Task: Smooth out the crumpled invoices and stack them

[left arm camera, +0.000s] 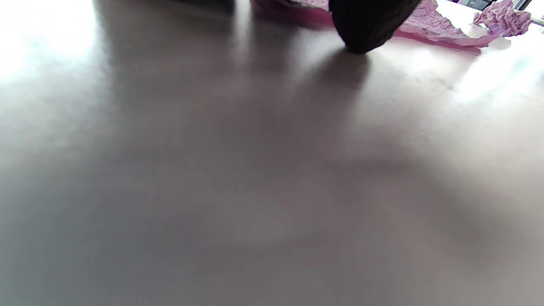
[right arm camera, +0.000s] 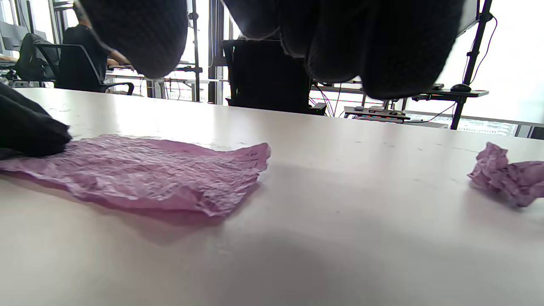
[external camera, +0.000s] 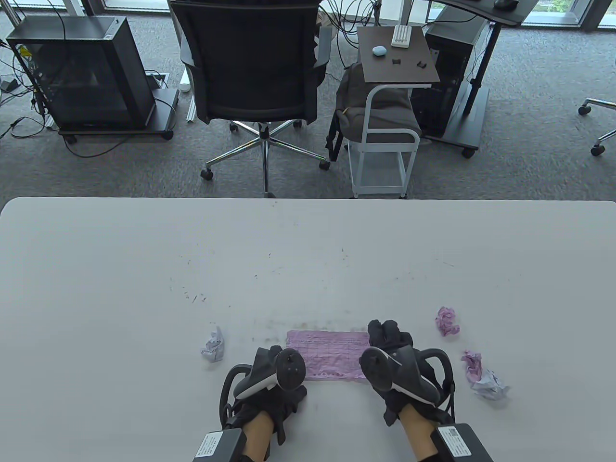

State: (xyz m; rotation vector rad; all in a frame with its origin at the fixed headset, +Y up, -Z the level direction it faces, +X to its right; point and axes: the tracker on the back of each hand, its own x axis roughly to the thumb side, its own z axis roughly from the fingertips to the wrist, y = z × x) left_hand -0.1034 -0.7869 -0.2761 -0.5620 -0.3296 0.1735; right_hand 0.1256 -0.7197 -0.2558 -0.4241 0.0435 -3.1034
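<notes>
here, in the table view, your left hand (external camera: 269, 385) and right hand (external camera: 399, 365) flank the pink invoice (external camera: 329, 353) at the near edge of the table (external camera: 144, 269). one sheet lies spread; four crumpled balls (external camera: 447, 321) sit around it. in the left wrist view, one fingertip (left arm camera: 365, 25) touches the table beside the sheet; i cannot tell that hand's grip. in the right wrist view, your fingers (right arm camera: 382, 46) hover loosely curled, holding nothing, above the wrinkled, nearly flat sheet.

Two hands in black knit gloves with trackers

The left hand (external camera: 269, 404) and right hand (external camera: 409, 380) each carry a dark grey, ring-shaped tracker; labelled black boxes sit on both wrists.
</notes>
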